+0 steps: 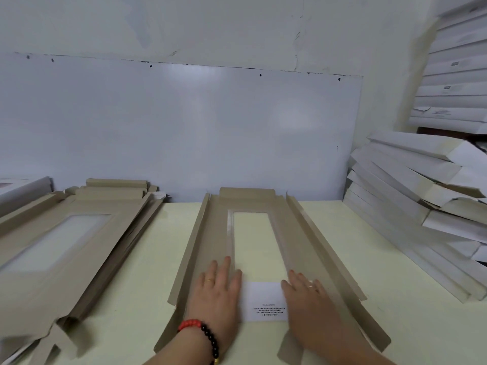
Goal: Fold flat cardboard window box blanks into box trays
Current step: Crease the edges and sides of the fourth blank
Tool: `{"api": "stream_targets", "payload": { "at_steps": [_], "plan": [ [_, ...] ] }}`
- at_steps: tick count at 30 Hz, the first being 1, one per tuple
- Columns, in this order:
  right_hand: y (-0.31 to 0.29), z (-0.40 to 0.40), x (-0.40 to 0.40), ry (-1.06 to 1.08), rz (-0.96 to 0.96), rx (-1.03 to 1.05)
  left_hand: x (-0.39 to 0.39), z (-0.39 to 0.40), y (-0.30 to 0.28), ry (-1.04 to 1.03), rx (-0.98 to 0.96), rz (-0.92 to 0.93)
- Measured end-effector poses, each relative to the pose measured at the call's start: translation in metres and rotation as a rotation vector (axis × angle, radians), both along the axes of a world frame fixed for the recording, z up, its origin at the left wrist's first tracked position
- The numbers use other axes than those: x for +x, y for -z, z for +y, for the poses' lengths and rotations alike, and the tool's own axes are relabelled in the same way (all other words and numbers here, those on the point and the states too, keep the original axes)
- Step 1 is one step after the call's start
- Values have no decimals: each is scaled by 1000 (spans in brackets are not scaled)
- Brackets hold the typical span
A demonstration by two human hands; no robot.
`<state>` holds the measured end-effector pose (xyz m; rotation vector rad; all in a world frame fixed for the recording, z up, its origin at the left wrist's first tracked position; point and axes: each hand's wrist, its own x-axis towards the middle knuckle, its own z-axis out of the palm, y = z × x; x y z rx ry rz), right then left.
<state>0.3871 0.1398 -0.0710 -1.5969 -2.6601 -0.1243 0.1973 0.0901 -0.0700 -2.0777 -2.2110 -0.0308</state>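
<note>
Your left hand (220,285) and right hand (307,292) lie flat, fingers straight. Both press the box blank (210,233) at lower centre, flanking its white label (263,301).

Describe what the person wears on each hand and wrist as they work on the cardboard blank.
The left hand has a gold-coloured ring on one finger, and its wrist carries a bracelet of round beads, part red and part black, with a small gold-coloured bead at the end. The right hand has a thin ring on one finger. No sleeves show; both forearms are bare.
</note>
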Motion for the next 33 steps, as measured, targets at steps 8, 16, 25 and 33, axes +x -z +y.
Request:
{"api": "stream_targets", "payload": {
  "at_steps": [8, 16, 25, 33],
  "plan": [
    [11, 6, -47, -92, 183, -107, 18, 20, 13, 46, -222, -142],
    [12, 24, 32, -7, 34, -108, -23, 14, 21, -68, -202, -118],
    [4, -14, 44, -102, 271, 390, -22, 13, 23, -84, -198, -106],
    [-15, -25, 78, -36, -38, 156, -17, 9, 16, 34, -144, -69]
  ]
}}
